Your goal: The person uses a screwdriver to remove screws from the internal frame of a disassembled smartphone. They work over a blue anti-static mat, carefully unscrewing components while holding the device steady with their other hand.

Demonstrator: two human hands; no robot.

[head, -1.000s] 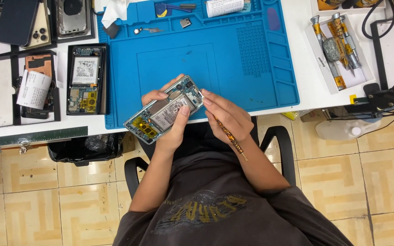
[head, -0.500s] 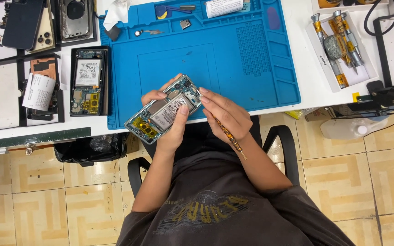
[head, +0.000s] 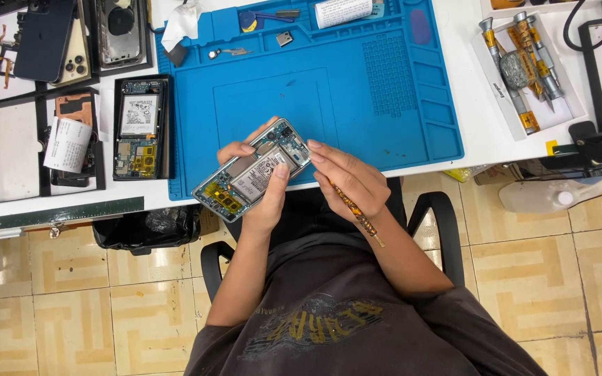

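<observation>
I see my left hand (head: pixel 263 202) closed around an opened phone (head: pixel 252 170), its back cover off, held tilted just over the near edge of the blue mat (head: pixel 384 104) on the desk (head: pixel 482 139). My right hand (head: pixel 350 182) grips an orange-handled screwdriver (head: pixel 358 216), fingertips touching the phone's upper end.

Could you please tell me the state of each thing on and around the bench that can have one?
Phone in hand: back cover off, insides showing.
Left hand: gripping that phone.
Right hand: holding an orange-handled tool, fingertips on the phone.
Phone on black tray: opened, boards exposed.
Screwdriver box: open, tools lying inside.
</observation>
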